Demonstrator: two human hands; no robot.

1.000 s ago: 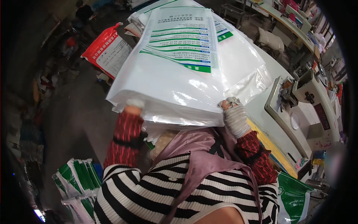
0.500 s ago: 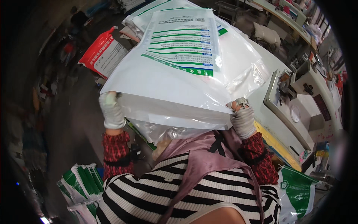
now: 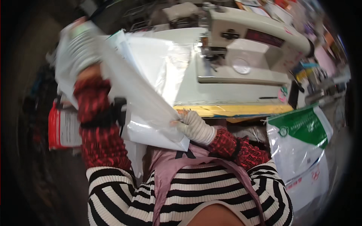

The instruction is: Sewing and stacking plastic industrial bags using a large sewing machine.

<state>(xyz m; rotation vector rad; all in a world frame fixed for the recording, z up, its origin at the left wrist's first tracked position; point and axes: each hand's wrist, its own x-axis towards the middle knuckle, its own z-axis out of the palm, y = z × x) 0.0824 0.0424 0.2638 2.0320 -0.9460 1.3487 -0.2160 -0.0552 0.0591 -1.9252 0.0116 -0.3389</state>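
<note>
A large white plastic bag (image 3: 139, 101) stretches slantwise between my hands, blurred by motion. Up at the far left, my left hand (image 3: 83, 47) in a whitish knit glove is closed on one end of it. My right hand (image 3: 198, 127), gloved with bare fingertips, pinches the bag's edge close to my apron, by the table's near edge. More white bags (image 3: 152, 49) with a shiny clear film lie on the table behind the held one. The printed face of the held bag is turned out of sight.
A white sewing machine (image 3: 249, 35) stands on the pale worktable (image 3: 241, 93), whose near edge is yellow (image 3: 233, 110). A green and white bag (image 3: 301, 150) hangs at the right. A red and white bag (image 3: 66, 128) is low at the left. Behind the machine lies clutter.
My view has swung to the right, toward the sewing machine. My left hand has risen with its end of the bag, which has gone from lying crosswise to steeply slanted.
</note>
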